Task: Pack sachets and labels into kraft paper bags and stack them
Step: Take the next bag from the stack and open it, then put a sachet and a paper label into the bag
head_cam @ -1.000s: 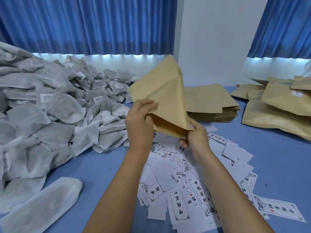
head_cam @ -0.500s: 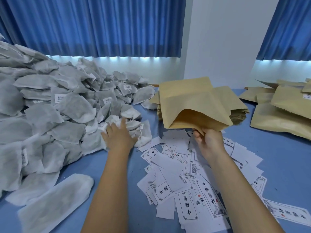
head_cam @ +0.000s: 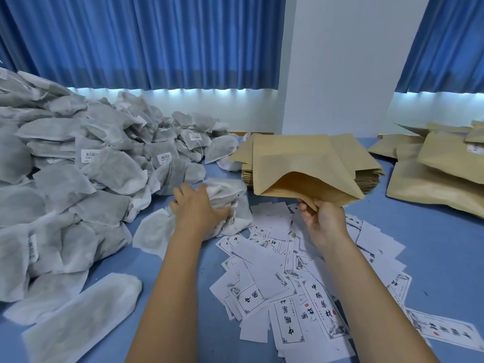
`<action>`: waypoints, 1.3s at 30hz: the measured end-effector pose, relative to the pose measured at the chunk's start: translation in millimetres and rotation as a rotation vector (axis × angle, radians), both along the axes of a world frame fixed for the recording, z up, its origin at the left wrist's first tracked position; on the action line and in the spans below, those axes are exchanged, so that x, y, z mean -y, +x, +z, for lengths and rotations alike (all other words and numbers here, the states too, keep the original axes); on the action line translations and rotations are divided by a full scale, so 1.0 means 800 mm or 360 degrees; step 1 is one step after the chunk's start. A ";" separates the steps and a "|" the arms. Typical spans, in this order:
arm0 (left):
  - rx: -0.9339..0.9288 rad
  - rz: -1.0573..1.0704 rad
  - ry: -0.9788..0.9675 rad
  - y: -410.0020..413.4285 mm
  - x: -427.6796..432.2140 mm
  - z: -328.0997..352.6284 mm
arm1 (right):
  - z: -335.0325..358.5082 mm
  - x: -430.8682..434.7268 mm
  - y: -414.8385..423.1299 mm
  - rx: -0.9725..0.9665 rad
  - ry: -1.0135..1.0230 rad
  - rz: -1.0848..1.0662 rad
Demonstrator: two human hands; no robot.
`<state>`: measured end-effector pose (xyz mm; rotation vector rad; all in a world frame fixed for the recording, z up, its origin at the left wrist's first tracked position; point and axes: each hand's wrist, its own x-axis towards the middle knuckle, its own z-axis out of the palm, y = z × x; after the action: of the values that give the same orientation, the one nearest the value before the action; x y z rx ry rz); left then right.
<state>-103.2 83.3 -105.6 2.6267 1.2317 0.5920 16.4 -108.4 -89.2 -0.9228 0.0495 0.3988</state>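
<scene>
Left hand [head_cam: 200, 206] extended forward, fingers curled round a sachet [head_cam: 227, 189]. Right hand [head_cam: 324, 218] pinches open kraft bag [head_cam: 301, 166] above scattered labels [head_cam: 262, 258]. Blue worktop [head_cam: 432, 258]; blue curtains [head_cam: 144, 40] behind.

Sachets [head_cam: 112, 176] grey-white, some w/ white barcode stickers. Bags [head_cam: 301, 163] plain kraft tan. Labels [head_cam: 288, 318] white w/ blk characters, thin blk borders, red seals. Bench [head_cam: 432, 244] blue; curtains [head_cam: 157, 40] blue; wall [head_cam: 340, 61] white.

Left hand [head_cam: 199, 209] grips sachets [head_cam: 225, 192]; right hand [head_cam: 324, 220] holds kraft bag [head_cam: 296, 161].
</scene>
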 end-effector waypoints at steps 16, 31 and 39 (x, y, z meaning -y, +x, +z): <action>0.0660 -0.0308 -0.0541 -0.010 -0.018 0.006 | -0.003 0.002 0.001 0.0024 -0.0100 0.0016; 0.1579 -0.0536 -0.0448 -0.008 0.007 0.025 | -0.001 0.003 -0.003 0.0038 -0.0166 -0.0009; 0.0971 -0.0456 -0.0105 0.005 -0.001 0.003 | -0.001 0.002 -0.006 0.0033 -0.0162 0.0006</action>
<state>-99.3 83.9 -103.1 2.2390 0.6647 1.1511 11.9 -110.2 -89.7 -1.0274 0.0493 0.3931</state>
